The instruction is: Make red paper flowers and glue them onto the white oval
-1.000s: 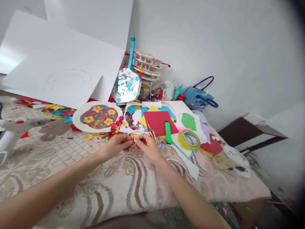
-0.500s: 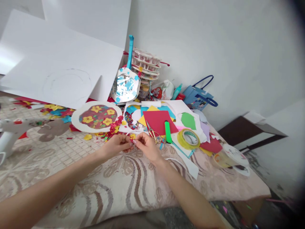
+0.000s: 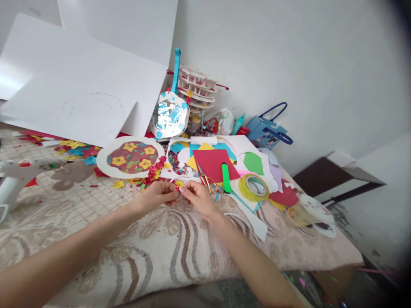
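My left hand (image 3: 159, 194) and my right hand (image 3: 198, 196) meet over the patterned cloth, fingertips almost touching. Between them is a small red paper piece (image 3: 177, 188), mostly hidden by the fingers; both hands are closed in a pinch on it. Just beyond the right hand lie scissors (image 3: 205, 178) with gold handles, partly on a red paper sheet (image 3: 214, 164). A green cutter (image 3: 226, 178) rests to their right. Past the left hand sits a white wavy-edged frame (image 3: 103, 159) with yellow paper flowers, beside a heap of small red paper flowers (image 3: 156, 170).
Clear tape (image 3: 254, 187) and a lidded tub (image 3: 310, 210) stand to the right. A glue gun (image 3: 14, 177) is at the far left. Large white boards (image 3: 64, 77) lean at the back left, beside a tiered white structure (image 3: 197, 85) and a blue bag (image 3: 266, 130).
My right fingertips have shifted very slightly on the small red paper piece. Everything else stays in place, apart from a tiny shift of the view.
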`<state>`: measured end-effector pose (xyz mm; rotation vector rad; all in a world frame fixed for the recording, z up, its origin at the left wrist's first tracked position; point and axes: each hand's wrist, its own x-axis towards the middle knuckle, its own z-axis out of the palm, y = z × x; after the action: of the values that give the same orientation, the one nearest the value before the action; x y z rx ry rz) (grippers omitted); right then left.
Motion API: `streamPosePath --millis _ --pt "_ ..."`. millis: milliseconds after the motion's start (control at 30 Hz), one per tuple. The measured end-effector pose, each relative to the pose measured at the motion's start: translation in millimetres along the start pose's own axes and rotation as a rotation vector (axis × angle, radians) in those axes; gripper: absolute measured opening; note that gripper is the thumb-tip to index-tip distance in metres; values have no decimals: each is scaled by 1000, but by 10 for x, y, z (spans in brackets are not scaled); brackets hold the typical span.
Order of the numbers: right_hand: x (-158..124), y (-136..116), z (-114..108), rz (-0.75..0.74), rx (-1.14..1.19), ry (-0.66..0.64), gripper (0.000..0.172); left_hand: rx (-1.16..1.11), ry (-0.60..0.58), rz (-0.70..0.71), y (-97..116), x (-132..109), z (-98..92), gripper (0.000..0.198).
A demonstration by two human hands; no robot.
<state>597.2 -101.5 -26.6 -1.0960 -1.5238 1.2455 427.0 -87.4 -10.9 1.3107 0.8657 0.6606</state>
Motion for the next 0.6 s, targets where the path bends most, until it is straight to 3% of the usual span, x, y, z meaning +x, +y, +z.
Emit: streamPosePath --millis 100,333,600 --pt "4 8 4 -33 -44 19 30 3 6 -6 -4 1 0 22" --pt "1 -18 -25 85 137 -48 28 21 -10 -2 -7 21 -47 24" --pt "-28 -18 0 80 118 -96 28 168 -41 107 -20 26 -41 35"
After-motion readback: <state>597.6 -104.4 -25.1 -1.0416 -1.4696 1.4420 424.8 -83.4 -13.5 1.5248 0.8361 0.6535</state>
